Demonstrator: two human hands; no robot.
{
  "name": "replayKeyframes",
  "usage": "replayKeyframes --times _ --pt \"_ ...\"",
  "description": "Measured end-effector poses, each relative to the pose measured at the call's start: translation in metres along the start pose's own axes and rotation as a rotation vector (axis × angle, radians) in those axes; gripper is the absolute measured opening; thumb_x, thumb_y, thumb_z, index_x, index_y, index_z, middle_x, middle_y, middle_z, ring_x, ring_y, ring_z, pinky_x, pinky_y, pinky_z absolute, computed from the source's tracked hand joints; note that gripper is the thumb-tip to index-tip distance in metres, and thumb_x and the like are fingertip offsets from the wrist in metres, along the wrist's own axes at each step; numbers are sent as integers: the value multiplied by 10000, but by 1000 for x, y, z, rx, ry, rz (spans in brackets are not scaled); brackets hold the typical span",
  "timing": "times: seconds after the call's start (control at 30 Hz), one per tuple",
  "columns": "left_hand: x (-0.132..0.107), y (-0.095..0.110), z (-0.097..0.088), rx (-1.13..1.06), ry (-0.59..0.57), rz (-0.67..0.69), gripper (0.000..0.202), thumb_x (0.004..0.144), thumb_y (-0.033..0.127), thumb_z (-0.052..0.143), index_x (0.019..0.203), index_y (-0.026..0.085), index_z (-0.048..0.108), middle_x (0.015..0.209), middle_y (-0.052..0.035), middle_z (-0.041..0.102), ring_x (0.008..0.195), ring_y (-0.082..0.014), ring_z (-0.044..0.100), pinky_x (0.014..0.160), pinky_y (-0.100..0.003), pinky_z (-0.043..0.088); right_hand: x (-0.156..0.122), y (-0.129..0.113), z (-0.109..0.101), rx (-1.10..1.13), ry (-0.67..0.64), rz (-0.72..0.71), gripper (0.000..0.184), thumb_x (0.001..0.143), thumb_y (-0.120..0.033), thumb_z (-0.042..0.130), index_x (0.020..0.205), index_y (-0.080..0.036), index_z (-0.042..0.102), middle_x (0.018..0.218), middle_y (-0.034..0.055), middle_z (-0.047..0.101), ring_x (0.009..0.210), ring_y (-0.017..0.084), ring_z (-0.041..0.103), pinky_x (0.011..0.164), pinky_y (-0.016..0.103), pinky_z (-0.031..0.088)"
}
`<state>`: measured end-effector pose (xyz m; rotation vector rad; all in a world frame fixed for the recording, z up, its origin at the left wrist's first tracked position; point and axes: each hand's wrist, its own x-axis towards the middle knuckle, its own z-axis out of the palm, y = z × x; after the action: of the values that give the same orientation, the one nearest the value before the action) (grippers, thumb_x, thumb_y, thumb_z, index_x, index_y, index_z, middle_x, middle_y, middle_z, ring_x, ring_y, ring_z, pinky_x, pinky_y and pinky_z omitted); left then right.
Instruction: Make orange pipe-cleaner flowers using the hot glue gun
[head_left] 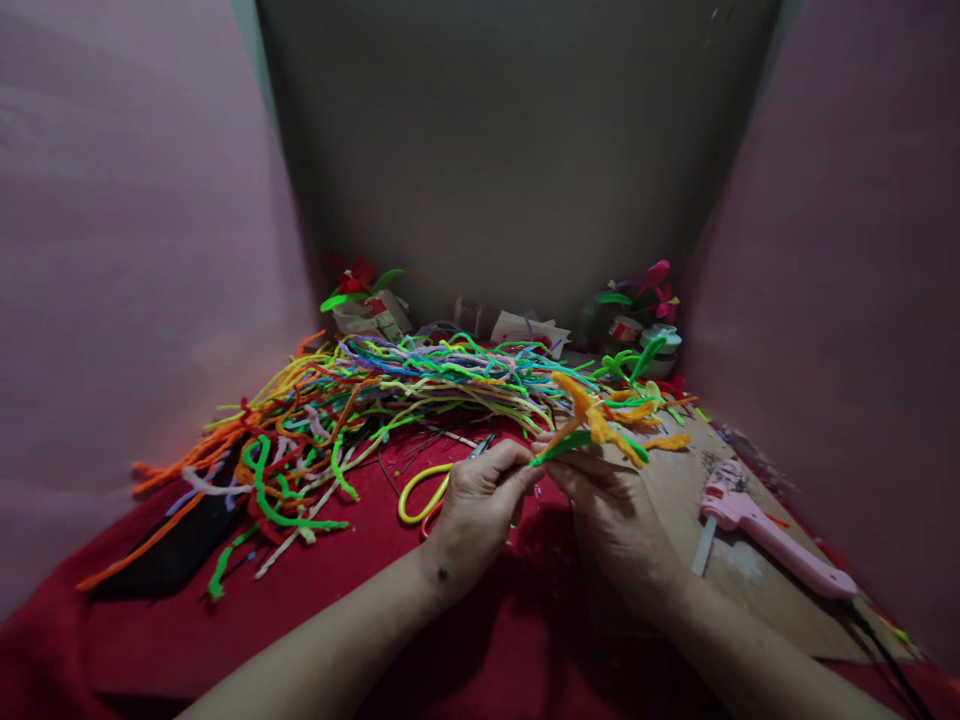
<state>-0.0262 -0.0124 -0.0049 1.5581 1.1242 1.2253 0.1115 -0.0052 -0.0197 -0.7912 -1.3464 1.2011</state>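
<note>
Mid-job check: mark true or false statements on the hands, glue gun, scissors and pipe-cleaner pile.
1. Both the left hand and the right hand grip the orange-and-green pipe-cleaner piece. True.
2. The pink glue gun is in the right hand. False: it lies on the cardboard, right of the hands.
3. The yellow-handled scissors lie on the red cloth beside the left hand. True.
4. The pipe-cleaner pile is all one colour. False: it mixes orange, green, yellow, blue and more.

Orange flower (green stem), red cloth
</note>
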Motion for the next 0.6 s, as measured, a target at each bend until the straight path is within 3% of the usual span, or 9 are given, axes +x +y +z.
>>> replayKeyframes --times 0.2,0.3,0.47,0.6 --pt "0 4 0 -185 -12 -97 186 768 271 546 628 156 502 488 71 386 429 -44 300 415 -185 232 0 -2 -2 -215 102 -99 135 781 -252 597 832 -256 722 715 -7 648 784 185 571 770 318 436" --pt "-1 6 0 -294 -47 -152 171 751 239 562 620 146 503 482 67 414 403 -32 308 398 -177 226 0 -2 -2 -282 121 -142 121 775 -255 603 803 -264 720 708 -14 639 781 178 565 748 304 435" --pt "-1 5 -3 -566 -210 -300 236 743 300 610 626 147 476 478 55 475 318 -7 268 333 -155 183 0 2 -3 -230 144 -214 113 756 -239 633 808 -300 713 819 -23 644 808 160 550 802 312 424" --pt "2 -3 -8 -733 -395 -402 275 738 320 641 645 155 442 496 57 491 299 9 206 311 -138 184 2 -5 -1 -117 51 -147 188 753 -236 637 896 -333 712 894 -35 677 899 165 563 880 321 405"
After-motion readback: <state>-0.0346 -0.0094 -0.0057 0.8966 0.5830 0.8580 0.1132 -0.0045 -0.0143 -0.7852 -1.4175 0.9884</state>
